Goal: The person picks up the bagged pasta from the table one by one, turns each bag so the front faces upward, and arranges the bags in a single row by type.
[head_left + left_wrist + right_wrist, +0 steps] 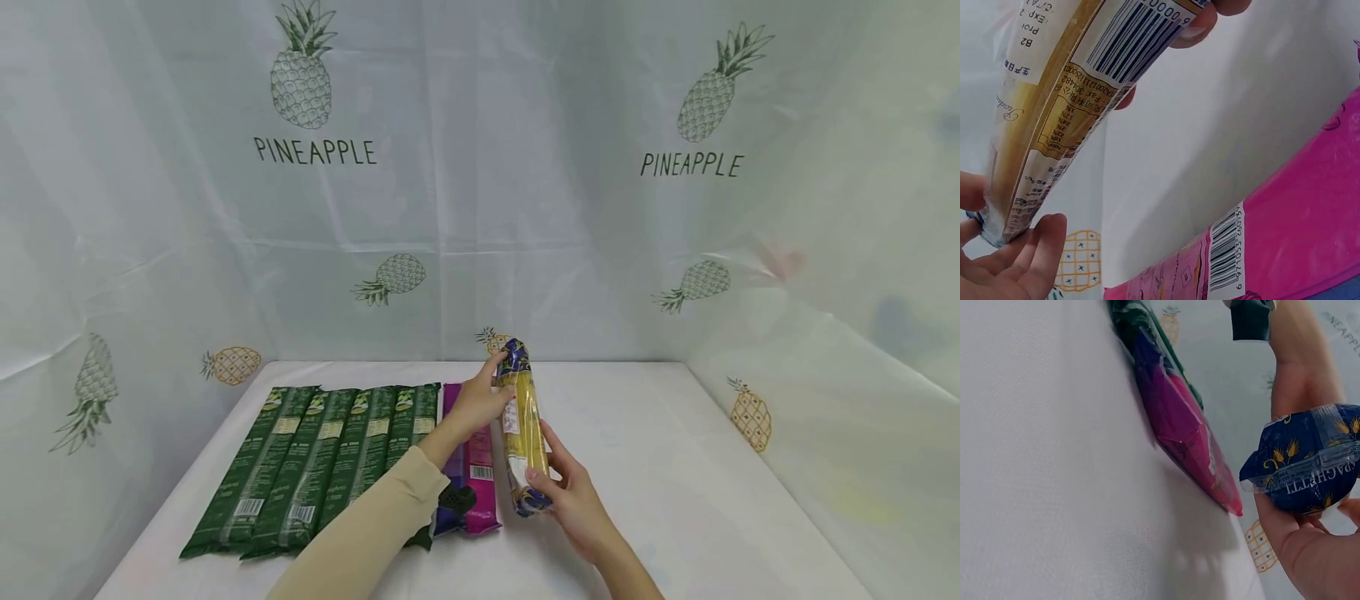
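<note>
Head view: You have one long spaghetti packet point(526, 417) lifted clear of the white table point(675, 458), its length running away from you.
Left hand point(478, 408): Reaching across to the packet's far end; thumb and fingers curl round it, parted only by its thickness.
Right hand point(577, 492): Gripping the near, navy end, thumb over the top and fingers along the right side.
Pink-and-purple packaging point(482, 504): Flat on the table, just left of the spaghetti and apart from it; whether it is one packet or two, I cannot tell.
Green packets point(358, 467): Four, side by side, farther left, with your cream sleeve point(375, 525) passing over the nearest ones.
Spaghetti print: Left wrist view shows a barcode point(1132, 47) on the packet's side; right wrist view shows SPAGHETTI upside down on the navy end.
Two-ended hold: Probably the right choice, since long dry strands could snap if bent. Share the weight evenly and squeeze lightly, as the film looks slick.
Left forearm: Best carried high, so the sleeve does not drag the green row askew.
Tilt: Any lowering is likely safest with both ends level, clear of the pink edge.
</note>
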Available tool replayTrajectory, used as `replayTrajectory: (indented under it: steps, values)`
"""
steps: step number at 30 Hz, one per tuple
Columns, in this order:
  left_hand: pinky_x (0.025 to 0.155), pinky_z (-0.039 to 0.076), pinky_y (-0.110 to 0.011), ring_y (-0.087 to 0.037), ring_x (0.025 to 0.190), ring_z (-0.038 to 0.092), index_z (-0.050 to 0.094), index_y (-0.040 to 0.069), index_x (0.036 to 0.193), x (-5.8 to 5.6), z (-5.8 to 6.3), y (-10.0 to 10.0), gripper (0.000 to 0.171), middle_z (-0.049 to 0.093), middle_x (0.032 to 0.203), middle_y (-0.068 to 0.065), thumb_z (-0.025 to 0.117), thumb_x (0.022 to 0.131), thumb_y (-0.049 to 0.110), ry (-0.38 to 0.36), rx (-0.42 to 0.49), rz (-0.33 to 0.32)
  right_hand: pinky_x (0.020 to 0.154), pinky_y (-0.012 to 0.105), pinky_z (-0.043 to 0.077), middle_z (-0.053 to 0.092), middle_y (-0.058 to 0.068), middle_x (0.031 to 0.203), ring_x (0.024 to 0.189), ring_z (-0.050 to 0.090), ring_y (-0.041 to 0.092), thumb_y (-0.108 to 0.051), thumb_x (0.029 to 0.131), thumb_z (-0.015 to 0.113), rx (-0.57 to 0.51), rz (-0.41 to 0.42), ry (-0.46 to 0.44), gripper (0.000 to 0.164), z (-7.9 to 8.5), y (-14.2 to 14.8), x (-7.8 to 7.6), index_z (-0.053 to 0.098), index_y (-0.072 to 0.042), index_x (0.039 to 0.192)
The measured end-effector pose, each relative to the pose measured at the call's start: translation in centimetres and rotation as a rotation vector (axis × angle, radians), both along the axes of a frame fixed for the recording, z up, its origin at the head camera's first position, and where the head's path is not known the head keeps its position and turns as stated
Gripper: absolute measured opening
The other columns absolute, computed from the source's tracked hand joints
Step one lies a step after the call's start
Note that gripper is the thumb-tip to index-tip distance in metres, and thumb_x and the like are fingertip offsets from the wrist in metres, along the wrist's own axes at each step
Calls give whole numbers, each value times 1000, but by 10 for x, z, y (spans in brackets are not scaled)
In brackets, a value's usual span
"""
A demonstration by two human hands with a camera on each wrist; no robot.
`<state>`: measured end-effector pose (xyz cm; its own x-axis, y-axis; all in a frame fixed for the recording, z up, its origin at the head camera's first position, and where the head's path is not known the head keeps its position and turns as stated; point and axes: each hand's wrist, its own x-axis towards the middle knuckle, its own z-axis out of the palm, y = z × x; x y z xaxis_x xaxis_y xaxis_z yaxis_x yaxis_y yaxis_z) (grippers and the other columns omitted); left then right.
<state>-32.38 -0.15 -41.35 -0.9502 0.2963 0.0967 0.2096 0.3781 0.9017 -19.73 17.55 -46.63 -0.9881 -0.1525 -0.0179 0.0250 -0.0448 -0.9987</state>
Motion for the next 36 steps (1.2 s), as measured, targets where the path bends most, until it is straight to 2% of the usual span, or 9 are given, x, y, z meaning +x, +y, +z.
replayTrajectory:
  steps: [4, 10, 15, 18, 24, 29, 31, 36]
  values:
    - [65, 56, -36, -18, 74, 69, 32, 28, 168, 1, 1, 1, 68, 59, 144, -23, 61, 107, 24, 39, -46, 4, 83, 35, 61, 50, 27, 143, 106, 65, 25, -17, 104, 70, 46, -34, 27, 83, 1, -2, 1, 22, -30, 172]
    - [69, 53, -35, -19, 83, 66, 34, 24, 168, 0, 1, 1, 68, 61, 138, -22, 62, 106, 27, 128, -112, 25, 79, 31, 60, 53, 23, 135, 99, 67, 25, -10, 102, 72, 77, -81, 44, 83, 2, -5, 2, 29, -33, 169]
    - [67, 52, -35, -21, 83, 64, 33, 24, 168, 1, 2, 1, 70, 63, 135, -22, 64, 106, 28, 162, -125, 28, 76, 28, 59, 53, 22, 131, 93, 67, 23, -8, 102, 71, 115, -94, 67, 83, 3, -6, 3, 30, -31, 169]
    - [69, 54, -37, -23, 87, 67, 33, 25, 168, 1, 3, 3, 70, 65, 133, -22, 64, 106, 28, 178, -128, 36, 75, 27, 58, 53, 21, 131, 91, 67, 23, -8, 102, 72, 139, -94, 77, 82, 3, -6, 3, 30, -31, 169]
    - [81, 58, -47, -31, 102, 70, 29, 28, 169, 3, 2, 5, 71, 66, 134, -20, 62, 107, 39, 190, -150, 26, 75, 28, 58, 53, 20, 129, 92, 67, 24, -7, 101, 72, 171, -109, 91, 81, 2, -5, 3, 33, -30, 169]
    - [90, 57, -58, -42, 117, 67, 27, 26, 170, 2, -1, 4, 76, 63, 139, -24, 63, 106, 46, 195, -155, 27, 73, 27, 57, 53, 20, 128, 91, 66, 24, -6, 101, 72, 204, -112, 99, 82, -1, -6, 2, 32, -29, 169]
    - [89, 58, -58, -41, 115, 68, 27, 25, 170, 2, -2, 4, 77, 63, 140, -25, 64, 105, 45, 196, -149, 27, 72, 27, 57, 53, 20, 128, 91, 66, 24, -6, 101, 72, 211, -113, 100, 82, -2, -7, 2, 33, -29, 169]
    - [81, 59, -50, -33, 96, 71, 26, 27, 170, 3, -2, 3, 78, 64, 138, -23, 67, 105, 39, 186, -130, 35, 75, 28, 59, 54, 20, 130, 94, 67, 25, -8, 100, 73, 245, -112, 121, 81, -1, -9, 2, 33, -27, 169]
